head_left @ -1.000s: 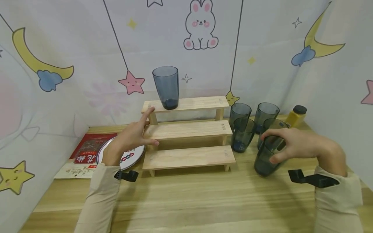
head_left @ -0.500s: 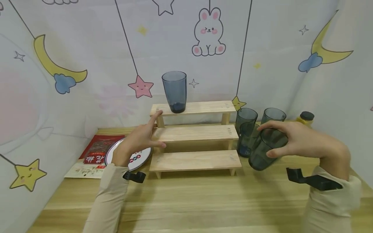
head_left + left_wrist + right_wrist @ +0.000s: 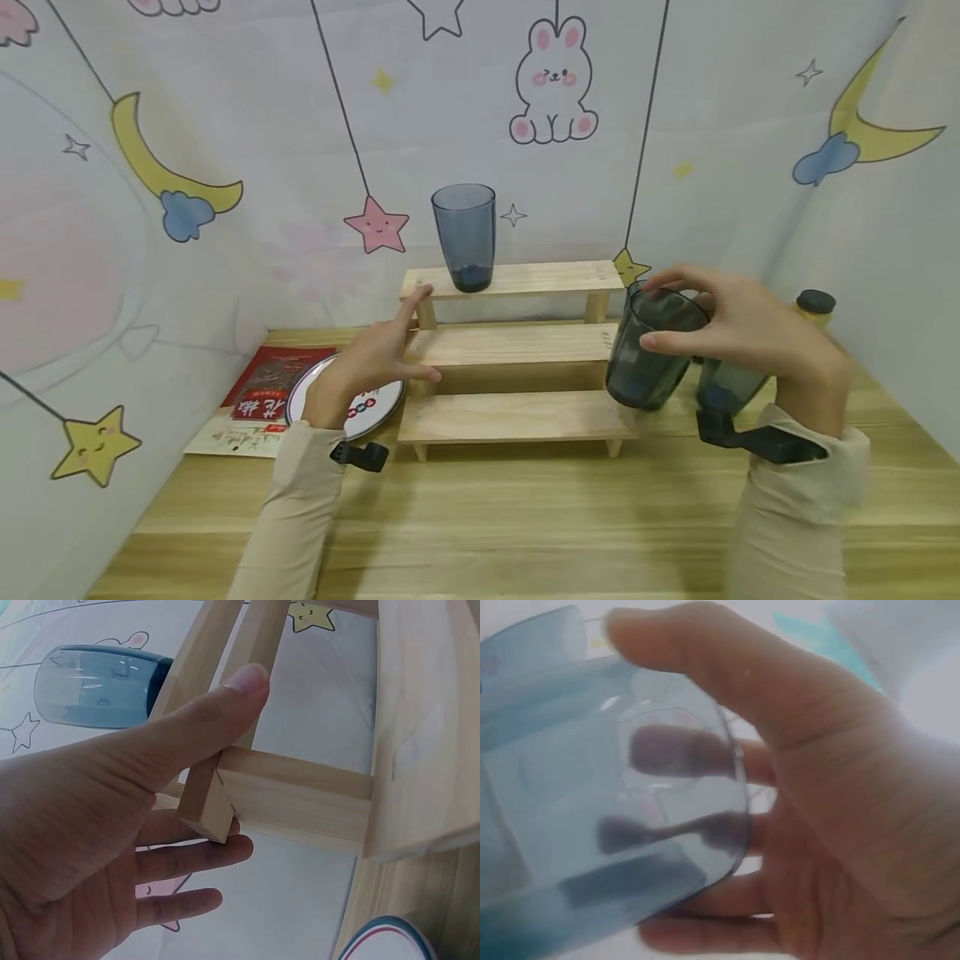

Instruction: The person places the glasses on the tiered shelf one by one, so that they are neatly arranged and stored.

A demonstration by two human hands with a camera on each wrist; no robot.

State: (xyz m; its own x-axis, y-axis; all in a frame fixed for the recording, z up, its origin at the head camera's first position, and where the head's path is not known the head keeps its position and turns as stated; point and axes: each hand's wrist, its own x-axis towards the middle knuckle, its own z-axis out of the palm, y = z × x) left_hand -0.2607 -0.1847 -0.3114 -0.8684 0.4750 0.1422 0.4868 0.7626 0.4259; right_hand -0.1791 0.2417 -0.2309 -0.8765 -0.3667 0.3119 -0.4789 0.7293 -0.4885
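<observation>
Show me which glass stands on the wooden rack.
The upright glass on the top shelf, held by no hand. The right hand grips a tilted glass, and a partly hidden glass stands on the table, right of the rack.

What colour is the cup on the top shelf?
See-through blue, darker at the bottom; the cup shows best in the head view.

The left hand (image 3: 375, 357) is spread, the right hand (image 3: 731, 325) curled.

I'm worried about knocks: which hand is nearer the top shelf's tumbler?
Left: the left hand touches the wooden rack, below and left of that tumbler; the right hand, farther right, grips another tumbler.
</observation>
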